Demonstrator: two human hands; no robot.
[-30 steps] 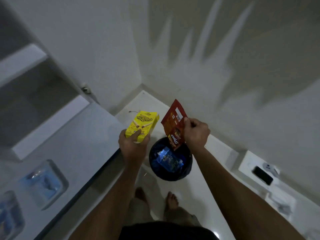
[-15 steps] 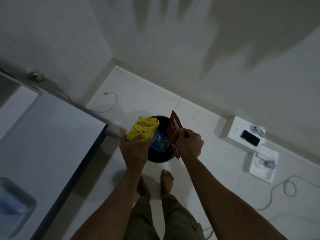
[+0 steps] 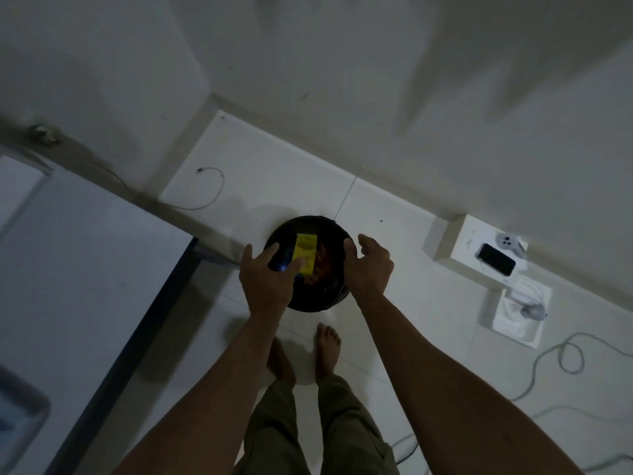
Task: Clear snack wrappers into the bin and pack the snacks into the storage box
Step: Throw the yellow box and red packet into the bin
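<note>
At frame centre, both hands are hovering empty over a round black bin [image 3: 310,299] on the floor, the left hand [image 3: 269,277] with fingers spread, the right hand [image 3: 371,265] loosely curled. A yellow snack wrapper [image 3: 306,252] and a red wrapper [image 3: 321,265] are lying inside the bin, apparently just dropped as rubbish.

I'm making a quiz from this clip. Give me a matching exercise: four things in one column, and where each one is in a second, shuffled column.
Things:
1. yellow box
2. phone
3. left hand
4. bin

Places:
A. on the white box by the wall
B. on the floor before the bare feet
C. inside the bin
D. open above the bin's left edge

Pairs: 1-C, 2-A, 3-D, 4-B
</note>
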